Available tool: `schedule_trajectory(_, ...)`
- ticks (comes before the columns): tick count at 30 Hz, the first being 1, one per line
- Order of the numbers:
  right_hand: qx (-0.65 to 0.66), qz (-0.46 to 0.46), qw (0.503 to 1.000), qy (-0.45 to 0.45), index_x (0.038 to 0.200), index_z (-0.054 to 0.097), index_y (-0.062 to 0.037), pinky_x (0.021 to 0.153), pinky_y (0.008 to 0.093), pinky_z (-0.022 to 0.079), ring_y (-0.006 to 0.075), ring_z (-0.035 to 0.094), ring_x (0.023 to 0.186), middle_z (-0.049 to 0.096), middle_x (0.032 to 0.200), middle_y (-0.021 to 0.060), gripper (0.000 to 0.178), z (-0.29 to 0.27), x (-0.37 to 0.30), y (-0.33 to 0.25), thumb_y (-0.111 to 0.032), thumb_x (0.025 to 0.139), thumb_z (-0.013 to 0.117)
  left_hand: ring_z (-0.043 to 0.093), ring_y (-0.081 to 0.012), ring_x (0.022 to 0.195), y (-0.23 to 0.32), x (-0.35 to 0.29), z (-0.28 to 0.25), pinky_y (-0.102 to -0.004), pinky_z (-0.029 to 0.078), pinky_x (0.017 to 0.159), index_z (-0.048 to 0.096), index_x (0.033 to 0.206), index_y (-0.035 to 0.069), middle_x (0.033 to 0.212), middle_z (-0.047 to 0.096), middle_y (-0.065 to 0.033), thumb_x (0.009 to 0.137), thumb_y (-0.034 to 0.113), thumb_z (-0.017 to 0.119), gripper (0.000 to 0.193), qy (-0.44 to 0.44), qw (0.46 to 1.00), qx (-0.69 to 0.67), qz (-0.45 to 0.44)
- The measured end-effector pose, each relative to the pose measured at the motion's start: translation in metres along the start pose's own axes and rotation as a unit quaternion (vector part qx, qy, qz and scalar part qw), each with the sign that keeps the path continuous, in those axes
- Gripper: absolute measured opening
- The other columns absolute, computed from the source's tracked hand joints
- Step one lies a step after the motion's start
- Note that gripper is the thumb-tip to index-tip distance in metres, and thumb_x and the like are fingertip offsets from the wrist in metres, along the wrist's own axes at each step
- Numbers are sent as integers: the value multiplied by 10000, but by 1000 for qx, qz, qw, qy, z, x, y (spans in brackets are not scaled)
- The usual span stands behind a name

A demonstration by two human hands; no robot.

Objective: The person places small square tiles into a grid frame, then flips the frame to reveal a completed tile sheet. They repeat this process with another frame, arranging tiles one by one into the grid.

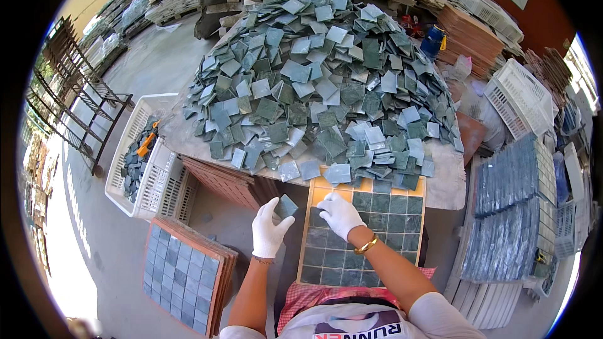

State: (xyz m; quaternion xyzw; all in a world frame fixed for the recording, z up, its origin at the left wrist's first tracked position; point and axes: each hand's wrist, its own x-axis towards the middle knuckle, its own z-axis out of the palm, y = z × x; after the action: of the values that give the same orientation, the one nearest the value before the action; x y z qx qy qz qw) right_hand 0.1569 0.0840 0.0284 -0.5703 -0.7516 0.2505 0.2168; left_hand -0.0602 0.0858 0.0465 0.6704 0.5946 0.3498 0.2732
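Note:
My left hand (267, 231), in a white knitted glove, is closed on a greenish-grey square stone tile (287, 206) between thumb and fingers. It hangs just left of a shallow orange tray (323, 182) with a grid of square cells. Green-grey tiles fill most rows of the tray; orange cells show along its far edge and far left. Over the tray's left part is my right hand (341, 215), also gloved, its fingertips pinched around a small dark tile mostly hidden by the fingers. Beyond the tray, a large heap of loose tiles (301, 81) covers the worktable (449, 179).
A stack of boards topped with a tile grid (181, 279) stands at left. Behind it is a white crate (119, 179) with tile pieces and an orange-handled tool (148, 140). At right are stacked tile sheets (502, 213), white crates (520, 97) and a blue jug (433, 42).

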Motion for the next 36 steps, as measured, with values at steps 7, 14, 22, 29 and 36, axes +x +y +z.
schedule_trajectory(7,-43,38,996,-66,1028,573,-33,805,440,510,371,601,923,547,1035,178,241,-7,-12,-21,-159,838,653,592,-163,683,10,11,18,-285,524,657,598,1206,2,1074,625,-117,692,87,780,552,-39,996,-30,68)
schedule_trajectory(14,-92,2,996,-16,1086,559,-68,763,424,515,327,622,915,547,1063,135,395,-2,-22,-39,-262,785,723,599,-229,732,19,28,29,-319,515,660,574,1219,2,1127,615,-121,715,141,767,557,-59,993,-31,95)
schedule_trajectory(22,23,150,988,-41,1112,596,-84,783,400,514,311,623,906,600,1048,136,456,-26,-8,-28,-326,757,747,616,-250,764,14,29,19,-325,519,679,573,1216,14,1183,607,-130,712,126,767,551,-87,989,-12,118)
schedule_trajectory(29,124,148,981,15,1000,666,-44,719,340,512,230,628,737,650,878,105,282,-48,-52,6,-253,814,700,564,-355,1065,10,40,45,-401,482,894,520,1288,40,1269,563,-146,710,151,769,639,-143,956,75,246)
schedule_trajectory(36,98,165,980,52,1003,658,-47,715,347,513,232,630,738,645,871,107,262,-58,-63,18,-224,813,694,560,-366,1035,10,46,53,-417,496,870,490,1325,76,1373,468,-142,721,227,768,682,-131,958,111,229)
